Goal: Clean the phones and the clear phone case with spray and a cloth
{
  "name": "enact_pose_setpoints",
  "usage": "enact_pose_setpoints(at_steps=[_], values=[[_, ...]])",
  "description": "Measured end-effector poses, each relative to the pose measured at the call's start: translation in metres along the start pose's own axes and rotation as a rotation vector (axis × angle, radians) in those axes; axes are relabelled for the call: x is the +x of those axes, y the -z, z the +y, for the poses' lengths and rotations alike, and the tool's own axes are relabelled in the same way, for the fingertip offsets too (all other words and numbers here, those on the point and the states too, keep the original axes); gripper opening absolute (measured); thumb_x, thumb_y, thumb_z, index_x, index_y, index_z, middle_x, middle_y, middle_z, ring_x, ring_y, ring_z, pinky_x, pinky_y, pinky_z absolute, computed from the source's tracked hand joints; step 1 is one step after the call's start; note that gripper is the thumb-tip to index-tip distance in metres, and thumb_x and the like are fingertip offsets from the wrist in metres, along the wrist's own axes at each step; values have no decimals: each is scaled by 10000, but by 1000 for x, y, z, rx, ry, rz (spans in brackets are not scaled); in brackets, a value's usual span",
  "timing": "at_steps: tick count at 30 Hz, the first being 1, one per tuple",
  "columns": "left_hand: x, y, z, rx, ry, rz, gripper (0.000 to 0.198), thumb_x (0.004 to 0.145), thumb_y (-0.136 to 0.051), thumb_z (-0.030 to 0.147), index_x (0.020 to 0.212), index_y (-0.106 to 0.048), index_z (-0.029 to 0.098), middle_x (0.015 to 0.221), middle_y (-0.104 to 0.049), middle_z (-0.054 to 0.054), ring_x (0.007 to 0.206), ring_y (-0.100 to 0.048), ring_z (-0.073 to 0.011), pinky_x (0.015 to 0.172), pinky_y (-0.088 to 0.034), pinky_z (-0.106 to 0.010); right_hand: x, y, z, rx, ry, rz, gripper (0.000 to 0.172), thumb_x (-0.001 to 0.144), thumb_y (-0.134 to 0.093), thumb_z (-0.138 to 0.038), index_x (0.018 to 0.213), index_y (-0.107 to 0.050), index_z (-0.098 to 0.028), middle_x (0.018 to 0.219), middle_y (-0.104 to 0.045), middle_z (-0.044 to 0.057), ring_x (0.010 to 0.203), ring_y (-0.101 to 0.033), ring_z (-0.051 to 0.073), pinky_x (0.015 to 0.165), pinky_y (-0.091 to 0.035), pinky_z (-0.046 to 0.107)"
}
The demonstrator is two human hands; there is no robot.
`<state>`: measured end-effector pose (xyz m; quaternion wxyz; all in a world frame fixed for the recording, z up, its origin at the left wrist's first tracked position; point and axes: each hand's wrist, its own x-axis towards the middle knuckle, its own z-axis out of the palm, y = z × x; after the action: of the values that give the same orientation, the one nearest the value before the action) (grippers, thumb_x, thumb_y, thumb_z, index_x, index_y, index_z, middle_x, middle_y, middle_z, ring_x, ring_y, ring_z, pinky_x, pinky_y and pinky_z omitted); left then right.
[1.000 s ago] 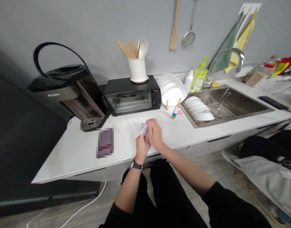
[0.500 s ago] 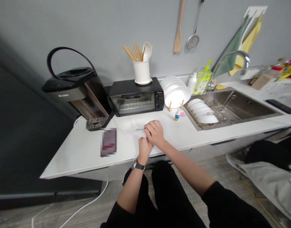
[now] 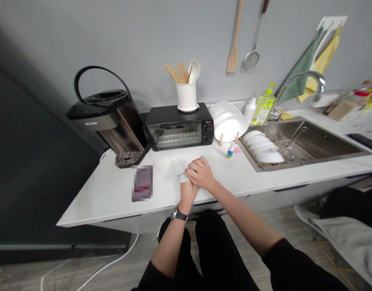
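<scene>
My left hand (image 3: 188,193), with a dark-strapped watch on its wrist, is held over the front part of the white counter. My right hand (image 3: 201,173) lies across the top of it, its fingers closed around it. A thin white sheet that looks like tissue (image 3: 182,177) shows between the two, over the back of the left hand and under the right fingertips. Most left fingers are hidden beneath the right hand. A small white bottle with a blue and yellow label (image 3: 230,150) stands to the right, beside a pink slip (image 3: 237,150).
A blurred-out purplish item (image 3: 142,183) lies left on the counter (image 3: 91,202). Behind are a water dispenser (image 3: 110,117), a toaster oven (image 3: 178,135) bearing a chopstick holder (image 3: 187,97), and racked plates (image 3: 231,125). Bowls (image 3: 269,157) sit at the sink (image 3: 322,139). Part of another person (image 3: 340,230) shows right.
The white sheet has come further over the left hand's back, and the right hand now covers more of the left fingers. The view has shifted slightly left and up.
</scene>
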<state>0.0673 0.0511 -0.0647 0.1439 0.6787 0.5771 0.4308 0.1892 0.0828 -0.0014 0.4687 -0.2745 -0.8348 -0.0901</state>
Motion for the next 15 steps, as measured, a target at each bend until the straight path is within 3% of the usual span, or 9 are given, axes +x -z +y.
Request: enact_pose_setpoints(at_steps=[2,7,9,12,15], values=[[0,0,0,32,4,-18,129,854,-527,161,793,-640,177,689,-686,-110,716,-692,-261,691,-520,-351,4,0,0,-17,-41,0,330,1059,-490,-352,775,-619,-245,776,-598,33,799,-523,216,808,-435,409],[0,4,0,68,7,-37,127,877,-538,192,869,-663,170,702,-718,-108,643,-685,-235,614,-489,-307,10,-13,-25,183,-543,292,372,1107,-318,-358,818,-523,-244,806,-523,40,812,-515,224,755,-430,382],[0,5,1,76,9,-37,133,881,-545,194,923,-668,168,730,-733,-105,654,-691,-229,611,-488,-297,9,-16,-34,225,-645,366,359,1120,-244,-319,908,-523,-242,849,-528,34,814,-530,210,744,-446,361],[-1,6,2,87,5,-51,111,878,-565,198,873,-674,175,699,-725,-96,640,-687,-224,611,-489,-292,6,-14,-36,225,-601,365,322,1109,-289,-303,963,-567,-231,985,-569,73,944,-563,222,840,-477,389],[0,5,3,98,-6,-71,163,891,-541,185,820,-687,168,675,-719,-98,621,-686,-218,622,-489,-295,4,-4,-22,133,-309,234,260,1068,-425,-302,903,-615,-238,1064,-614,96,1032,-543,259,922,-460,452]])
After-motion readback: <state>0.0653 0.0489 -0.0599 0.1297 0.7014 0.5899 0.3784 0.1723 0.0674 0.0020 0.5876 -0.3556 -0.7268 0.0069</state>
